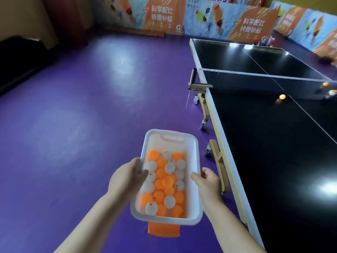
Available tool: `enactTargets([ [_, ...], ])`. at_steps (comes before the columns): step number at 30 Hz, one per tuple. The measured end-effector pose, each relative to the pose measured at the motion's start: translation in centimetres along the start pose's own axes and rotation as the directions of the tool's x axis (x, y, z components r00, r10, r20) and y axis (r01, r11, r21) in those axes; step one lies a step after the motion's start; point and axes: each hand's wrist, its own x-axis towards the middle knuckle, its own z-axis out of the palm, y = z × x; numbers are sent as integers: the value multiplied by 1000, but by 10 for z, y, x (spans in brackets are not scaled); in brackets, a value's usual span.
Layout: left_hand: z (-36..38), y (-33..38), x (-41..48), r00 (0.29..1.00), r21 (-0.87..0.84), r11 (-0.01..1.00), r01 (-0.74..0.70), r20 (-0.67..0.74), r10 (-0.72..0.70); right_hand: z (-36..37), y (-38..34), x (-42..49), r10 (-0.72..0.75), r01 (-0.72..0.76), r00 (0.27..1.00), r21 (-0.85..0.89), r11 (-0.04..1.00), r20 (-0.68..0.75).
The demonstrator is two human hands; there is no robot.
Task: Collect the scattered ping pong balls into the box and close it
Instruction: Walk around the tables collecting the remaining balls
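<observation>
A white translucent box (196,154) hangs above the purple floor, held between both hands. My left hand (127,177) grips its left rim, with the fingers curled inside. Along the right rim my right hand (207,181) holds on. Several orange and white ping pong balls (166,181) fill the box's near half. An orange lid (163,229) shows under the box's near end. On the black table lies an orange ball (282,96) close to the net, and two more orange balls (325,84) sit near the right edge of the view.
The black ping pong table (273,161) stands at my right, its net (255,81) and post crossing it, with wheeled legs (204,117) below. Purple floor (73,125) spreads to the left. Printed barriers (200,17) line the far side. A dark bench (20,57) sits far left.
</observation>
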Motion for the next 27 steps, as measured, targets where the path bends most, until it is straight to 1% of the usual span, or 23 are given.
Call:
enactTargets([
  [2,4,8,29,998,5,998,-57,23,57,5,-5,12,35,-34,997,10,999,-73],
  [5,21,29,68,986,4,991,-133,105,132,-2,-13,37,58,-53,986,38,998,-158],
  [8,41,53,108,968,16,982,-186,176,181,-12,-19,72,66,-54,979,67,996,-192],
  [12,66,92,172,952,39,970,-240,203,228,-20,-23,139,102,-84,970,88,993,-222],
  [17,94,176,265,932,71,943,-324,197,306,-49,-56,245,106,-66,954,146,987,-280],
  [22,125,266,342,898,58,915,-398,229,376,-96,-85,338,88,-47,934,126,991,-345],
  [25,152,309,376,878,44,899,-436,240,414,-122,-87,384,103,-65,913,107,992,-395],
  [27,172,339,395,858,27,887,-462,266,439,-140,-83,408,141,-106,891,104,989,-432],
])
